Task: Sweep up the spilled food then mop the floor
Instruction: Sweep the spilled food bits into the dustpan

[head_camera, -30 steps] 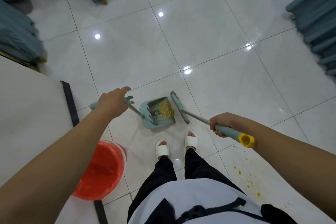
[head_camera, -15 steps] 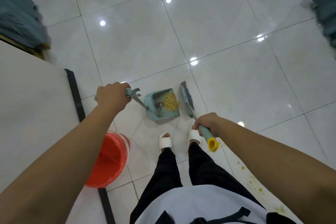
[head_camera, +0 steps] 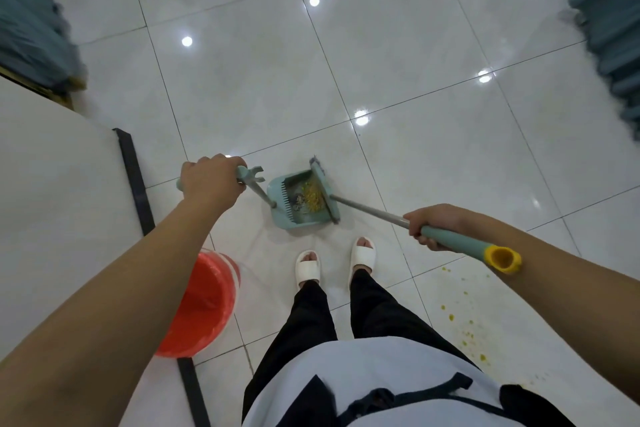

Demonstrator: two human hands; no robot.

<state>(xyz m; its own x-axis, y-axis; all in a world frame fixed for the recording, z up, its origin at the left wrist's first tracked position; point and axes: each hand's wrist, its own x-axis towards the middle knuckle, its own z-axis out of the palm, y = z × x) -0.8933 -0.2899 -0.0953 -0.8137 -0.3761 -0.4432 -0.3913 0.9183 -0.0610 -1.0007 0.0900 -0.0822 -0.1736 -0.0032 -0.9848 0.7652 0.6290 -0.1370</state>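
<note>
left hand (head_camera: pixel 209 180): wrapped round the teal plastic dustpan (head_camera: pixel 300 202) handle
right hand (head_camera: pixel 437 225): gripping the teal broom (head_camera: pixel 388 217), head against the pan's mouth
pan: yellow food bits (head_camera: pixel 313 197) inside

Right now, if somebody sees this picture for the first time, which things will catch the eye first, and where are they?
Probably the teal dustpan mid-floor, just ahead of the person's feet, with yellow food scraps inside and the head of the broom at its mouth. The left hand grips its handle, and the right hand grips the broom's. Next, the red bucket at lower left and yellow specks on the tiles at lower right.
</note>
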